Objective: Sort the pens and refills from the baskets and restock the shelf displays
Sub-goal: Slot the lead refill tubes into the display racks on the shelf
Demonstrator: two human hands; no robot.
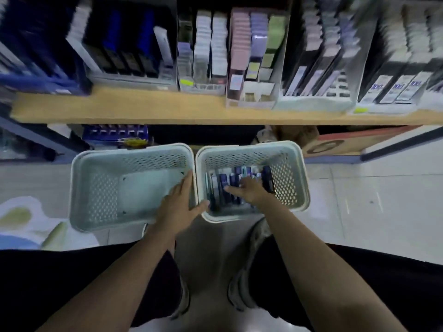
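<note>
Wooden shelf board (143, 109) up top, packed displays — on the floor, two pale perforated plastic baskets. Left hand (178, 200), fingers straight, steadies the empty left basket (81, 188); right hand (249, 190) reaches into the right basket (297, 178) among dark pen and refill packs (224, 185) — whether it holds any, I cannot tell.

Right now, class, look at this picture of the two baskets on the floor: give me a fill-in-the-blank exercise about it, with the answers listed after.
1. The left basket holds ____.
2. The pen boxes lie in the ____ basket.
3. The right hand reaches into the right basket, while the left hand rests with ____ fingers where the two baskets meet.
4. Both baskets stand on the ____, below the wooden shelf.

Missing words: nothing; right; straight; floor
</note>
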